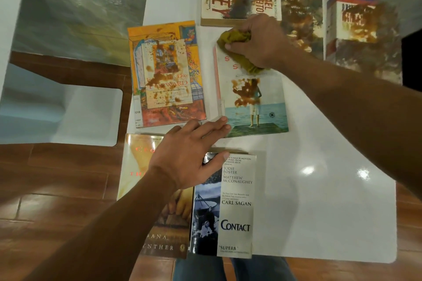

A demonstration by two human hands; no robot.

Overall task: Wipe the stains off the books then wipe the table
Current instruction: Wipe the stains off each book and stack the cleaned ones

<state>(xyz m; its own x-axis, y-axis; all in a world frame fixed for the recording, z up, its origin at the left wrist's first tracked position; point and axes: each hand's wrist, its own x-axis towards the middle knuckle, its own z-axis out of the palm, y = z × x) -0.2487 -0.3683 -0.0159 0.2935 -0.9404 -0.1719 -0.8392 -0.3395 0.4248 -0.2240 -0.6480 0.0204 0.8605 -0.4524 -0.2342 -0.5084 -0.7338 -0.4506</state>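
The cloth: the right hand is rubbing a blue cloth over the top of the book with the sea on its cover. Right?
Not quite. The head view shows the cloth is mustard yellow, not blue. The right hand does rub it over the top of the sea-cover book.

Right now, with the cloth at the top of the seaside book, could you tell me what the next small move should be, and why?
Probably draw the olive cloth down the seaside book onto the brown stain, since the right hand grips it just above that blotch and the left hand steadies the book's lower corner.
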